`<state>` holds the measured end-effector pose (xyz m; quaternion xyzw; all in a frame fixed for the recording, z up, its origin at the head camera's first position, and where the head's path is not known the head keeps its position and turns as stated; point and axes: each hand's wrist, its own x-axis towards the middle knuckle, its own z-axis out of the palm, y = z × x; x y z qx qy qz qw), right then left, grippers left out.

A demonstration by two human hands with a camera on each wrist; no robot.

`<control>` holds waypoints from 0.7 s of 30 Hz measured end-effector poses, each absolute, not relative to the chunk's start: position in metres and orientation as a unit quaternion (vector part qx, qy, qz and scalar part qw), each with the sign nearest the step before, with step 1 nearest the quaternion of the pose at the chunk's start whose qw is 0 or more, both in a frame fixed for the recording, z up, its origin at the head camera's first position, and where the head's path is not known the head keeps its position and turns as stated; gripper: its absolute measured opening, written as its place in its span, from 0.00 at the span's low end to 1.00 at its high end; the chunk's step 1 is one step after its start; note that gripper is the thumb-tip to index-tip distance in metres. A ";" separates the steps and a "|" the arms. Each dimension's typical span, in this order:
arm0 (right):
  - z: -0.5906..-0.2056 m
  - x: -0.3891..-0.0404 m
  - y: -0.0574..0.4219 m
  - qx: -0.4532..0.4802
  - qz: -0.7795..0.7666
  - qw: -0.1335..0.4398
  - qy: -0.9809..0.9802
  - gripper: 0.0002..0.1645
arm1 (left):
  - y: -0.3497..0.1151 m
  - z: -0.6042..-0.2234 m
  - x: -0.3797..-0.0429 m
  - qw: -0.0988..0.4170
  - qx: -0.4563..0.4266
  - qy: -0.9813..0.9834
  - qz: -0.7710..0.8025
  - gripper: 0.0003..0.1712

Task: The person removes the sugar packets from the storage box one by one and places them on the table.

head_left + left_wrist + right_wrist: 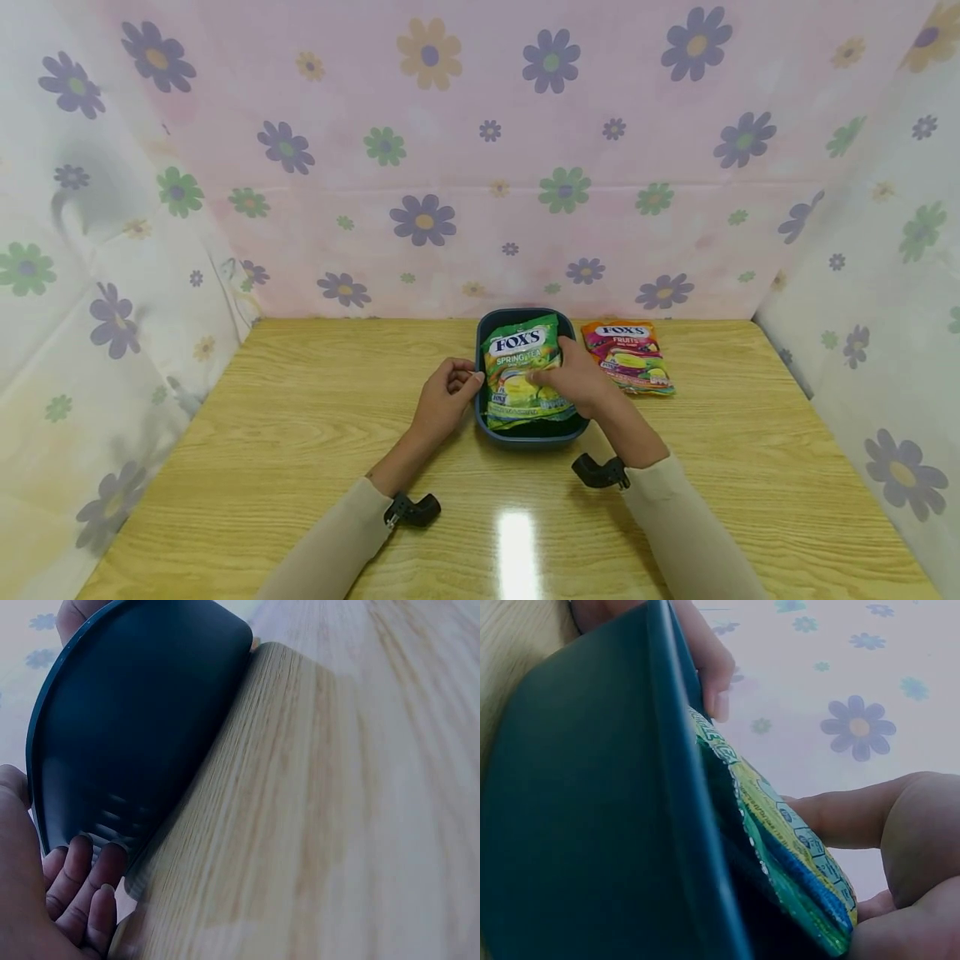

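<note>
A green Fox's Spring Tea candy bag [516,360] lies face up, within a dark blue plastic basket [531,442] near the back of the table. My right hand [583,382] holds this bag by its right side, thumb across the front. Seen from the right wrist, the bag's crimped lower edge [759,851] tilts up beside the basket rim. At the basket's left side, my left hand [447,402] grips the rim, with the thumb on top. In the left wrist view its curled fingers [101,881] rest against the slotted outer wall.
An orange and purple Fox's Fruits candy bag [627,360] lies flat on the wooden table [315,433], just right of the basket. Flower-patterned cloth [465,167] hangs behind the table and along both sides.
</note>
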<state>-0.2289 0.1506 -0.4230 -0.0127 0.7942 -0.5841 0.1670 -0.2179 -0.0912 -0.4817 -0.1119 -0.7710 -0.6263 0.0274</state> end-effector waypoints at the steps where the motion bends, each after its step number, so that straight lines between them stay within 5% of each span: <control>1: -0.422 -0.229 0.151 -0.013 -0.585 0.166 0.793 0.52 | -0.091 -0.481 -0.217 0.027 -0.113 -0.771 -0.626 0.16; 21: -0.409 -0.228 0.160 -0.016 -0.587 0.161 0.793 0.45 | -0.091 -0.475 -0.213 0.025 -0.120 -0.770 -0.626 0.15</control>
